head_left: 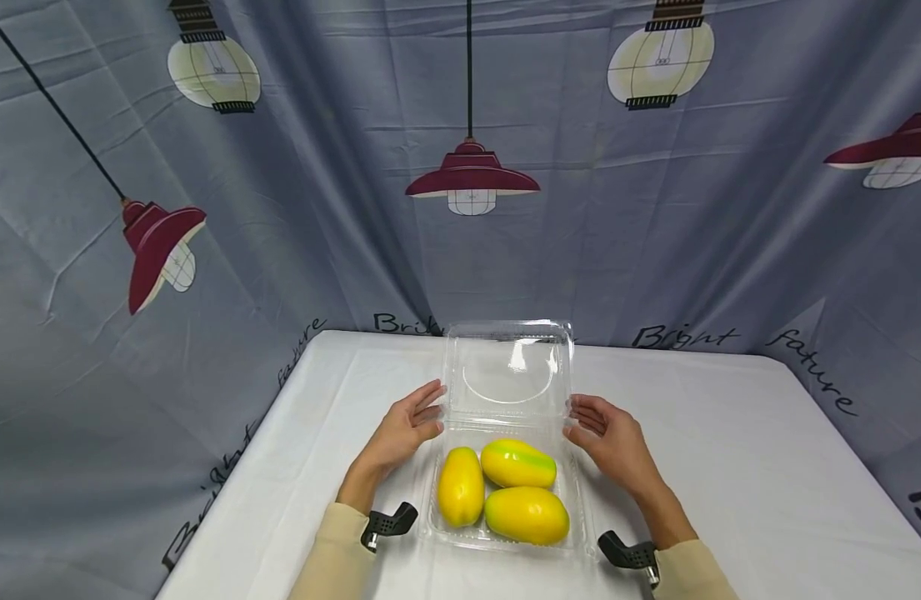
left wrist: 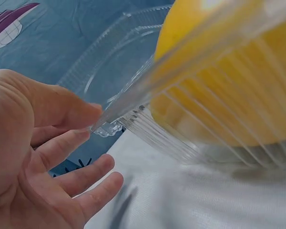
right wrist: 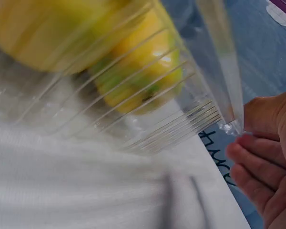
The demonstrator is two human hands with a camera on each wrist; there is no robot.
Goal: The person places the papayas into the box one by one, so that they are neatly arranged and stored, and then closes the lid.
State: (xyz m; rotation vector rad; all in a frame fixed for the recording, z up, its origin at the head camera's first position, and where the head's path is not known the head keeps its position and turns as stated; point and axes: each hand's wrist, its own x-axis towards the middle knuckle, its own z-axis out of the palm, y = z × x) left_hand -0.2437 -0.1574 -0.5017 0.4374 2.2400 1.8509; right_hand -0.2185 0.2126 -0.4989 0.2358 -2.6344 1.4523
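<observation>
A clear plastic clamshell container lies on the table with its lid raised at the far side. Inside its base are three smooth yellow oval fruits, mango- or papaya-like: one upright fruit at left, a green-tinged fruit at upper right, another below it. My left hand pinches the container's left edge near the hinge between thumb and index finger, other fingers spread. On the opposite side, my right hand pinches the right edge near the hinge; its thumb is partly hidden in the right wrist view.
A white cloth covers the table. Behind it hangs a grey-blue curtain printed with lamps and lettering. Black wrist mounts are strapped at both sleeves, close to the container's near sides.
</observation>
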